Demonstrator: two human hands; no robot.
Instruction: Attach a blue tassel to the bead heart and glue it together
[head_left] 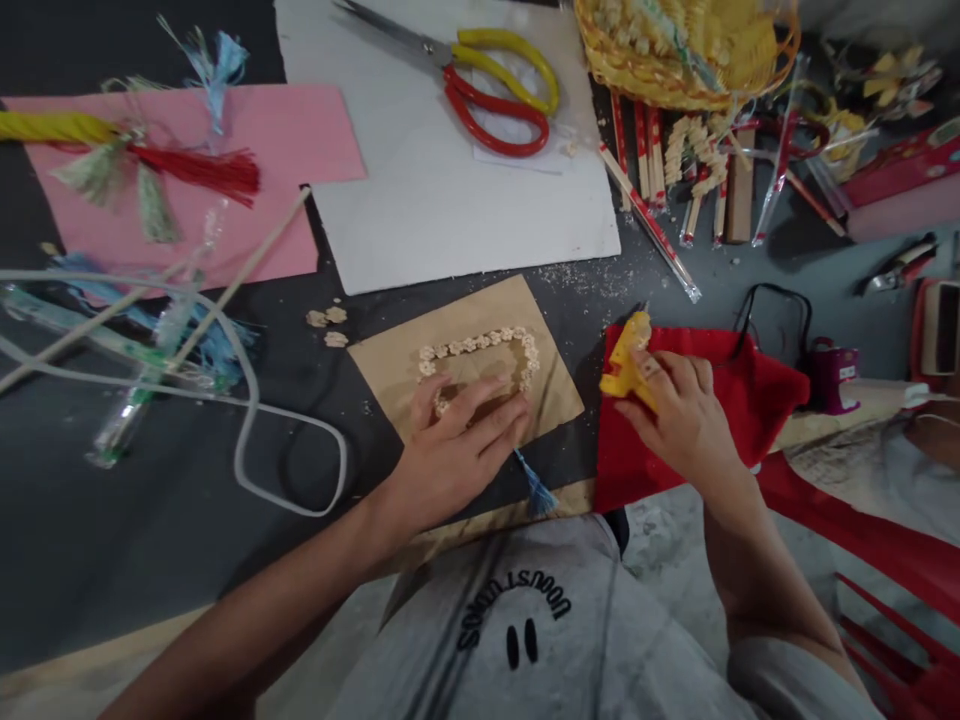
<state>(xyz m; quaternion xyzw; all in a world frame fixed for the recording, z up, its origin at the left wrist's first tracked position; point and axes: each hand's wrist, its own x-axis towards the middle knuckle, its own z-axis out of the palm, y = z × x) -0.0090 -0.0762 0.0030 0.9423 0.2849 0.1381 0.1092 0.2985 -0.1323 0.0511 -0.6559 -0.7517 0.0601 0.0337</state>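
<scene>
My left hand [465,440] lies over a brown card [480,300], fingers stretched out and resting on a frame of small pale flower-shaped pieces [529,355]. The hand hides the frame's lower edge. Just below the card hangs a blue tassel [538,490]; where it joins is covered by my fingers. To the right, my right hand [679,410] is closed around a small yellow glue gun [628,358], its dark nozzle pointing away from me. The glue gun is over a red cloth [727,370].
Red-and-yellow-handled scissors [495,90] lie on a white board [450,200]. A grey cord [247,400] loops at left beside pink paper [300,130] with tassels. Wrapped chopsticks [649,150] and a wicker basket [690,80] are at back right. Loose pale pieces [327,318] sit left of the card.
</scene>
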